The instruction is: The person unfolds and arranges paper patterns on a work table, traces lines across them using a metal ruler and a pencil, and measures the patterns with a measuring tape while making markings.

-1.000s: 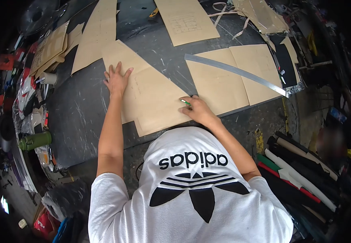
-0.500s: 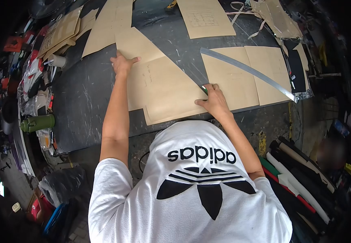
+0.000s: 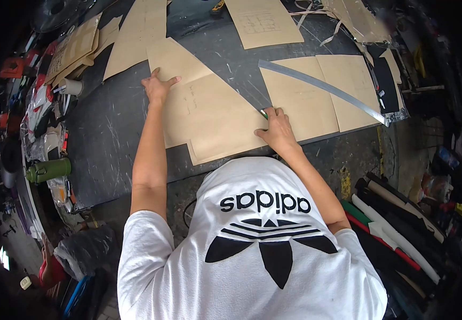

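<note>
A large brown paper piece [image 3: 209, 114] with a slanted right edge lies flat on the dark table [image 3: 103, 133]. My left hand [image 3: 158, 87] rests on its left edge, thumb and fingers spread. At its right corner is my right hand [image 3: 278, 128], closed round a small green pen-like tool [image 3: 264, 113] whose tip shows above the fingers. Right of that hand, a metal ruler [image 3: 321, 86] lies slantwise across two more brown paper pieces [image 3: 300, 101]. Faint handwriting shows on the large piece.
More brown paper lies at the back [image 3: 265, 24] and back left [image 3: 140, 37]. A green bottle [image 3: 48, 170] and a white cup [image 3: 71, 87] are at the left. Fabric rolls [image 3: 396, 229] stand lower right. Part of another person in red [image 3: 52, 271] shows lower left.
My left hand has shifted up along the paper's left edge. My right hand has moved to the slanted edge with the green tool. The camera view has also shifted.
</note>
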Demonstrator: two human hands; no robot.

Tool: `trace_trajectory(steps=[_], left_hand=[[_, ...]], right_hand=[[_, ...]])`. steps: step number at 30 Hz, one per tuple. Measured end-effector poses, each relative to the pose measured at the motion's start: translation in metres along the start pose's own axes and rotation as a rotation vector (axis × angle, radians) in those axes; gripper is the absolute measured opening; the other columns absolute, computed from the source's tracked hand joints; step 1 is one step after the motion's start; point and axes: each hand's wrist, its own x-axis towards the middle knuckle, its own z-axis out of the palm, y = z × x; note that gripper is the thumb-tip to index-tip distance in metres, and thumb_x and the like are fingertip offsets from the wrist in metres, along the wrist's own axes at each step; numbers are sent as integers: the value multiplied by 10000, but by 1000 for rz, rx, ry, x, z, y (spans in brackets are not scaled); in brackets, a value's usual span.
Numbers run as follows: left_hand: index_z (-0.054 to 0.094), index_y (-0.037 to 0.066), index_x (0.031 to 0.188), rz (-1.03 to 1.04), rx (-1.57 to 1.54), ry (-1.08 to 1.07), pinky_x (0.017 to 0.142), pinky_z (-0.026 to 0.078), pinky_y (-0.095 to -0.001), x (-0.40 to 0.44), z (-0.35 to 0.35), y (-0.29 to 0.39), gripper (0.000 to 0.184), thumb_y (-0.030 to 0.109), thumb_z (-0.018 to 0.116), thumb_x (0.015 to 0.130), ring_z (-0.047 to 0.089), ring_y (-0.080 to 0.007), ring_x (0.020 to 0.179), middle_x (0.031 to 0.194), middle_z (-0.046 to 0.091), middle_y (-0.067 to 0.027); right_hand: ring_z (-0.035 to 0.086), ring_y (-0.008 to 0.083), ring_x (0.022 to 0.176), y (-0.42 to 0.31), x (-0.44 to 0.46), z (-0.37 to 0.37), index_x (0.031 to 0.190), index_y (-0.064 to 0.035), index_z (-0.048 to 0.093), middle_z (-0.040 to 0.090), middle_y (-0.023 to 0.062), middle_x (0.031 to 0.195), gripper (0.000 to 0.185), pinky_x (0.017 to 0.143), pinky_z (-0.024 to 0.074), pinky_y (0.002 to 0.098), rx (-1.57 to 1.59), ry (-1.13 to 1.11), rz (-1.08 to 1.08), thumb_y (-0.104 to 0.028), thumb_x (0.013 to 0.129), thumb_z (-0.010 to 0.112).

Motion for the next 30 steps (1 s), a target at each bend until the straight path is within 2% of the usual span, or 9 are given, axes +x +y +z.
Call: trace_trajectory(steps=[3, 14, 19, 22, 24, 25, 28, 29, 30], left_hand=[[512, 189, 1504, 0, 14, -5, 1111, 466, -464, -1, 0, 2, 1078, 560, 947, 590, 532, -408, 1306, 1457, 407, -253], [514, 192, 1503, 3, 46, -16, 1120, 452, -443, 0, 0, 0, 1074, 598, 928, 599, 525, -391, 1315, 1463, 414, -217], [516, 242, 1503, 33, 115, -7, 1136, 420, -509, -4, -4, 4, 1043, 626, 906, 615, 435, -380, 1402, 1492, 392, -217], [521, 271, 1499, 57, 268, 17, 1155, 382, -553, -22, -22, 27, 1029, 627, 900, 611, 370, -373, 1455, 1524, 374, -208], [529, 301, 1495, 552, 623, 128, 1174, 321, -602, -40, -41, 55, 1009, 611, 892, 606, 289, -375, 1499, 1570, 362, -168], [529, 301, 1495, 558, 623, 123, 1174, 321, -602, -44, -35, 58, 1009, 611, 892, 606, 289, -375, 1499, 1570, 362, -168], [608, 256, 1410, 1022, 406, 0, 1198, 272, -590, -46, -17, 66, 898, 567, 887, 614, 295, -334, 1504, 1569, 413, -131], [608, 256, 1410, 1036, 402, -2, 1198, 272, -590, -43, -14, 71, 898, 567, 887, 614, 295, -334, 1504, 1569, 413, -131], [634, 231, 1357, 1054, 379, -86, 1180, 302, -579, -42, -11, 76, 792, 535, 869, 666, 354, -334, 1471, 1526, 470, -135]], right_hand=[[590, 438, 1140, -1, 0, 0, 1298, 6, 560, 566, 255, 1236, 639, 975, 500, 470, 49, -8, 30, -178, 757, 845], [677, 410, 987, 4, -3, 7, 1207, -10, 595, 700, 215, 987, 519, 859, 529, 474, 98, -49, 57, -234, 796, 820], [675, 412, 995, 15, -4, 9, 1201, -31, 634, 700, 218, 1020, 445, 858, 527, 484, 118, -11, 53, -197, 817, 786], [669, 403, 975, 39, 12, 2, 1175, -55, 687, 688, 199, 1001, 348, 852, 528, 483, 108, 23, -143, -137, 841, 734], [669, 403, 990, 32, 29, -25, 1157, -65, 719, 688, 197, 1021, 318, 877, 527, 487, 26, 21, -178, -89, 842, 696], [668, 402, 1004, 25, 37, -44, 1139, -75, 752, 688, 196, 1042, 313, 903, 526, 492, -57, 16, -217, -41, 842, 658], [661, 396, 1010, -1, 58, -86, 1095, -61, 760, 676, 195, 1034, 267, 891, 529, 484, -101, 87, -256, -33, 852, 652], [664, 386, 998, -5, 65, -96, 1104, -63, 752, 674, 194, 1036, 257, 882, 531, 473, -90, 159, -300, -57, 862, 666], [668, 377, 986, -5, 68, -100, 1112, -66, 745, 672, 193, 1039, 250, 874, 534, 461, -81, 228, -341, -80, 871, 680]])
